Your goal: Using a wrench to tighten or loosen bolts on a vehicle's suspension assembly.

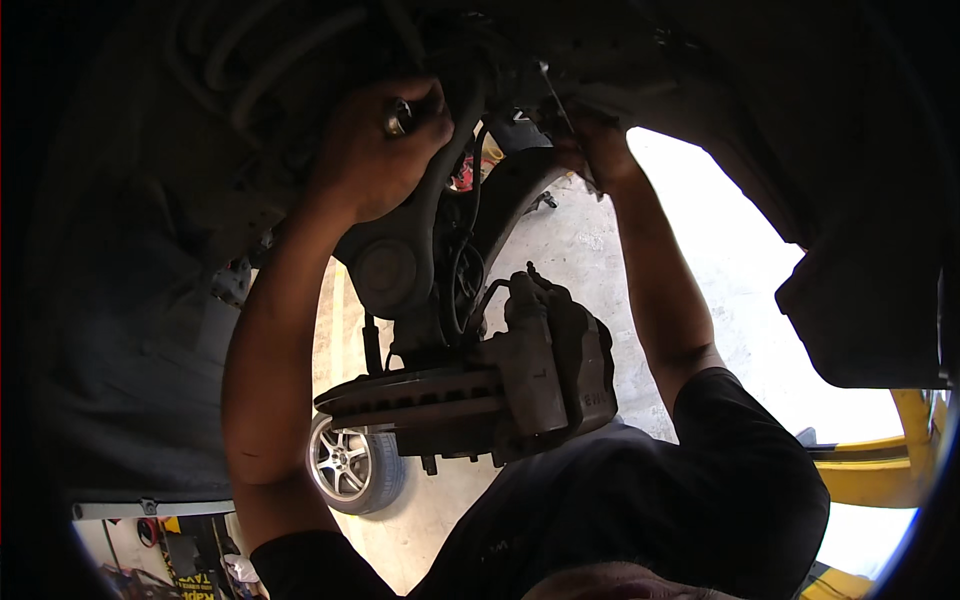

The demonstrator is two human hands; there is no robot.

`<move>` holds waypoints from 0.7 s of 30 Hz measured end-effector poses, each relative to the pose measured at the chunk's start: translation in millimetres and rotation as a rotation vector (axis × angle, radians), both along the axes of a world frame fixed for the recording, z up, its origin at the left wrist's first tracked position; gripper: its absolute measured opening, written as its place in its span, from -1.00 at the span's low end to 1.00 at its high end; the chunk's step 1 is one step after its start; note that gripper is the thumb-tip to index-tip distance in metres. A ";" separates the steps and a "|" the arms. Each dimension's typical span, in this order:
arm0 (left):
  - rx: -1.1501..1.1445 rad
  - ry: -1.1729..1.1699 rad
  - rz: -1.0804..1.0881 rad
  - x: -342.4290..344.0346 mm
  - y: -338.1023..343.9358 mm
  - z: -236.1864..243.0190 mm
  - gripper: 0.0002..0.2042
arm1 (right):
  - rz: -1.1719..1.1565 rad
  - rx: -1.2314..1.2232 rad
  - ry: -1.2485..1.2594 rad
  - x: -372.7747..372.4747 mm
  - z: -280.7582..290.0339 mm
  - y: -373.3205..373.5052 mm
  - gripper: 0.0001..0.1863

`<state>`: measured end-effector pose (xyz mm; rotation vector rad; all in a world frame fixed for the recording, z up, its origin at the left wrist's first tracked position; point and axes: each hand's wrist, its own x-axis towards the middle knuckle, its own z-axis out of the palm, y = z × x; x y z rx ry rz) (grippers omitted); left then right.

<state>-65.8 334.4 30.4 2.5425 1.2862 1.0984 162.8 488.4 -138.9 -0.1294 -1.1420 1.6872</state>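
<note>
One shiny round metal tool end (398, 117) sits in your curled left hand (388, 148); your right hand (605, 150) seems closed on a slim silver metal rod (556, 98). The silver-spoked, black-tyred wheel (343, 463), apparently already off, rests on the pale floor (580, 250) at left. Still mounted: the dark brown brake disc (410, 395), its dark metal caliper (533, 375) at right, and the thick black suspension arm (432, 205). What's left near your hands is too dark to tell.

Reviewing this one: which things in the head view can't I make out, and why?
In the head view:
- Metal tool: all but its shiny round end hidden by the left hand.
- Right hand: fingertips lost in shadow; its grip on the thin rod is unclear.
- Coil spring: too dark for detail.
- Wheel: upper edge partly covered by the brake disc.
</note>
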 end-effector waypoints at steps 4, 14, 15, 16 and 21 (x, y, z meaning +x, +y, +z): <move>0.021 0.022 0.044 -3.0 0.4 -2.3 -0.82 | -0.521 0.119 -0.322 -7.0 33.4 -41.5 -0.82; -0.030 0.072 0.137 0.1 -1.3 -0.2 -0.76 | -1.498 1.163 -0.805 -34.4 52.6 -47.9 -0.82; -0.029 0.070 0.136 1.7 -1.8 -0.1 -0.76 | -1.498 1.165 -0.807 -32.9 52.9 -48.9 -0.82; -0.016 0.078 0.161 -0.5 -4.2 0.4 -0.74 | -1.317 1.009 -0.879 -36.0 59.8 -55.8 -0.82; 0.118 0.014 0.210 -2.3 -1.2 -6.5 -0.72 | -0.802 0.707 -1.138 -24.3 100.2 -66.9 -0.78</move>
